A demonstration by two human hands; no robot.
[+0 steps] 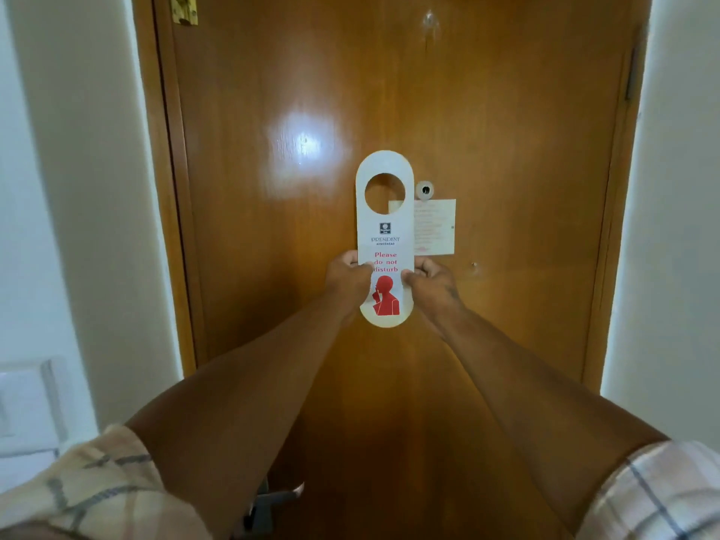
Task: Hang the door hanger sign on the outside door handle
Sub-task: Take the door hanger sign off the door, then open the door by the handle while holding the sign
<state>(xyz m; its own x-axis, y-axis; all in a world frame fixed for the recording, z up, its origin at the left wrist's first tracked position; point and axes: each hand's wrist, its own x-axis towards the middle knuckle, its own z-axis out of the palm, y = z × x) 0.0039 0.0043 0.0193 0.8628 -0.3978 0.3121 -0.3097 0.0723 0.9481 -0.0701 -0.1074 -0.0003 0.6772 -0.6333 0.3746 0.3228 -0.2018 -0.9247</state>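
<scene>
A white door hanger sign (385,228) with a round hole near its top and red "Please do not disturb" lettering is held upright in front of a closed wooden door (506,130). My left hand (348,280) pinches its left edge and my right hand (432,284) pinches its right edge, both at the lower half. A metal door handle (272,498) shows partly at the bottom, below my left forearm, mostly hidden.
A peephole (425,190) and a paper notice (434,227) sit on the door just right of the sign. A brass latch (184,9) is at the top left. White walls flank the door frame; a white switch plate (27,407) is on the left wall.
</scene>
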